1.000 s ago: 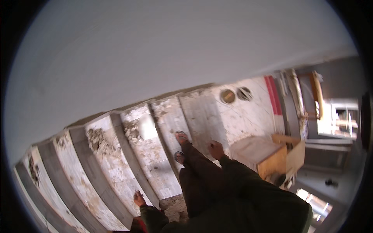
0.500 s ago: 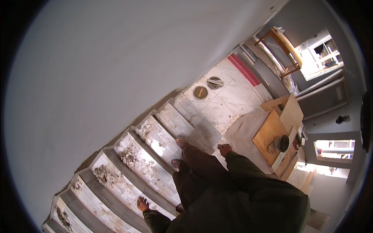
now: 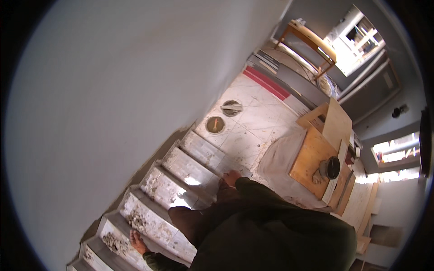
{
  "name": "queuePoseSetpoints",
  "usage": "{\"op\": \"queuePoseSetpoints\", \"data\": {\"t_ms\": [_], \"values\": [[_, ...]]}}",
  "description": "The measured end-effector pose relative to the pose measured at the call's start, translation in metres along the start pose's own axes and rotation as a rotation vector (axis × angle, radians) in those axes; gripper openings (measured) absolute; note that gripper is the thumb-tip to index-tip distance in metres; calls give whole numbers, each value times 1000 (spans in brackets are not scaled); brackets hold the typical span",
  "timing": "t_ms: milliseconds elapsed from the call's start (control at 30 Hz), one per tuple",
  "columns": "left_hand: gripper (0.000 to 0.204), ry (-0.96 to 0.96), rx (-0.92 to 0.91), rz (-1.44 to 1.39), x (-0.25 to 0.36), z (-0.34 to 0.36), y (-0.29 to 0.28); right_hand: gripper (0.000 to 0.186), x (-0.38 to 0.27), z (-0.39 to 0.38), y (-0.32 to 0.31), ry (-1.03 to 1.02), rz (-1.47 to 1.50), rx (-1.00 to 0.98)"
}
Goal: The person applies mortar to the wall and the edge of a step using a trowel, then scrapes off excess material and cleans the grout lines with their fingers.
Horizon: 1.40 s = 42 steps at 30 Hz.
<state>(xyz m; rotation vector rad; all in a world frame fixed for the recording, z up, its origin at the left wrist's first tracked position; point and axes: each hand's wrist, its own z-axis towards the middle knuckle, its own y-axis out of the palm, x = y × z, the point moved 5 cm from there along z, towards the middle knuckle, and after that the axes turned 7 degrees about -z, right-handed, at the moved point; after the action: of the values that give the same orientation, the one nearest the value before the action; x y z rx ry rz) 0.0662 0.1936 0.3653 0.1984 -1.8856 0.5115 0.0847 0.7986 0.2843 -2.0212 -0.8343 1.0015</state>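
Observation:
My left hand point(image 3: 139, 243) hangs over the tiled stairs point(image 3: 151, 187) at the lower left, its fingers apart and nothing in them. Close to it is a heap of broken mortar rubble point(image 3: 113, 243) on a step; a second rubble heap point(image 3: 135, 221) lies one step further down. My right hand point(image 3: 232, 177) is at my bent right knee, over the foot of the stairs. Its fingers are small and blurred against the dark trouser leg, so their grip does not show. Both my feet are hidden beneath my legs and jacket.
A grey wall point(image 3: 104, 104) borders the stairs on the left. On the dusty tiled floor point(image 3: 253, 122) stand two round buckets point(image 3: 215, 124). To the right, a wooden board platform point(image 3: 307, 160) carries a black bucket point(image 3: 332, 167). Further off are red-edged panels point(image 3: 266, 82) and a wooden table point(image 3: 312, 40).
The view has turned and shifted. My right hand has moved left to my knee, and my legs are now more bent. My left hand appears lower and further left, still with fingers apart.

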Motion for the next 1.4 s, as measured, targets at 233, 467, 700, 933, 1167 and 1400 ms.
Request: {"op": "queuePoseSetpoints", "data": {"t_ms": [233,467,700,933,1167,1400], "values": [[23,178,-667,159,28,-75,325,40,118,-39,-35,105,266,47],[35,-1,-1433,167,93,-212,536,36,100,-37,-142,122,565,140],[36,-590,-1435,35,50,-224,653,29,110,36,-181,52,610,209],[26,-487,-1358,-77,4,-168,802,30,186,192,-157,-1,471,101],[17,-407,-771,-423,-58,-77,854,41,250,288,-190,-11,276,-36],[12,-273,-149,-508,-126,-38,839,40,375,453,-194,-183,146,-219]]}}
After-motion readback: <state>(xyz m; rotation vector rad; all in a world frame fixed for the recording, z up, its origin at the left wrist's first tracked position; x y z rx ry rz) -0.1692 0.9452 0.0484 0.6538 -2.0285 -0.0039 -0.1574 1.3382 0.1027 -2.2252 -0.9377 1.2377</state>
